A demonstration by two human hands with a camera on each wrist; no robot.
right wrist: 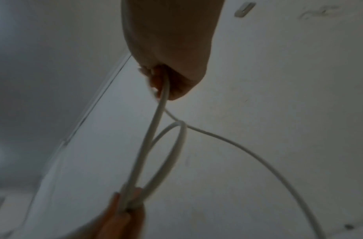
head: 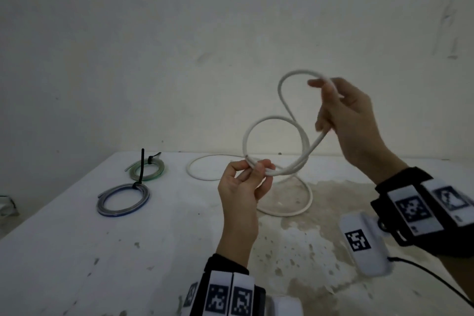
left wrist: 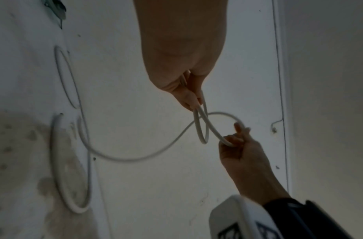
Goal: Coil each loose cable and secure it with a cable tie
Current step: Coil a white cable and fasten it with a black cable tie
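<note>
A long white cable (head: 275, 120) hangs in the air above the table in two loops. My left hand (head: 246, 182) pinches the bottom of the lower loop between thumb and fingers (left wrist: 191, 98). My right hand (head: 343, 110) is raised higher and grips the cable (right wrist: 156, 129) where the upper loop bends round. The rest of the white cable (left wrist: 60, 161) trails down in wide curves on the table (head: 77, 238). Two coiled cables lie at the left: a green one (head: 148, 169) and a blue-grey one (head: 123, 200), each bound with a black cable tie (head: 141, 167).
The white table top has a stained, flaking patch (head: 307, 238) in front of my right arm. A plain wall (head: 179, 46) stands directly behind the table. A small dark object (head: 7, 204) sits past the table's left edge. A black wire (head: 436, 279) runs from my right wrist device.
</note>
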